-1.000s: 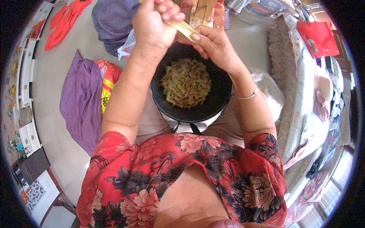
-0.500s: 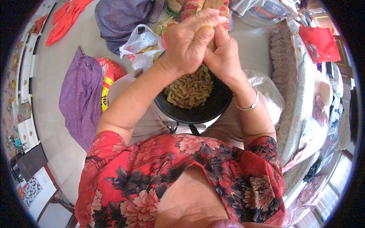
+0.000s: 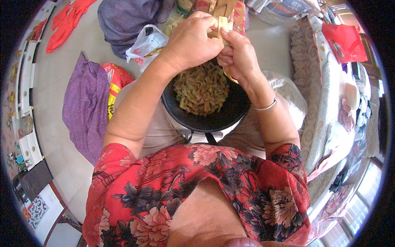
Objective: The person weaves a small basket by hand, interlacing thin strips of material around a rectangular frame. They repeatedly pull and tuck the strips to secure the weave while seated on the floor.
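Close together above a black round pan (image 3: 197, 122), my two hands hold a pale yellow, leaf-like strip (image 3: 222, 25). My left hand (image 3: 192, 43) is curled, its thumb and fingers pinching the strip from the left. On the other side my right hand (image 3: 242, 55) closes round it, thumb up against it. A yellowish edge also shows below the right hand, over the pan's rim; I cannot tell if it is the same piece. In the pan lies a heap of brownish-green torn or cut pieces (image 3: 201, 91). The pan sits between my knees.
Beyond my hands stands a red patterned thing with brown flat pieces (image 3: 225, 6) on it. To the left are a white plastic bag (image 3: 149, 43), a red and yellow sack (image 3: 117, 80) and a purple cloth (image 3: 88, 107). A clear plastic bag (image 3: 288, 92) lies right, near a covered sofa (image 3: 325, 111).
My hands, clasped tightly together before, have opened apart a little, and the pale strip now shows between them. The left hand has shifted slightly left and the right hand has turned.
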Demonstrator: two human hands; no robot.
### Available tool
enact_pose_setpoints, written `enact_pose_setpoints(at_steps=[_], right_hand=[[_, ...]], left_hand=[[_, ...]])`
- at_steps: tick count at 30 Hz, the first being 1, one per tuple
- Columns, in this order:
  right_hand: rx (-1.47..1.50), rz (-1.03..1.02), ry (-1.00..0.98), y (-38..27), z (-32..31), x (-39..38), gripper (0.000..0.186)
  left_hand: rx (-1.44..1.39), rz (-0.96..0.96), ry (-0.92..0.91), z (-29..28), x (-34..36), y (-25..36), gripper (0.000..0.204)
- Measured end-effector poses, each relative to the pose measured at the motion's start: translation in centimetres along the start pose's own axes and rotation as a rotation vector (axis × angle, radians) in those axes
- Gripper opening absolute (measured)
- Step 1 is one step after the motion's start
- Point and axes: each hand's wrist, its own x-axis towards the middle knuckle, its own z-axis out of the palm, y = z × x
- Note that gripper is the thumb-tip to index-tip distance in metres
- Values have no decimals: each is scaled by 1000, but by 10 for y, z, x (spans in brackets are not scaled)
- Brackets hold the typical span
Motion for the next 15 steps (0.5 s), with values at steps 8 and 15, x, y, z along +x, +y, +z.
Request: enact_pose_setpoints(at_steps=[8, 15], right_hand=[[-58, 437, 184, -21, 13, -19, 21], [-360, 33, -131, -21, -13, -9, 18]], left_hand=[[0, 410, 179, 8, 0, 10, 10], [-131, 30, 87, 9, 0, 14, 2]])
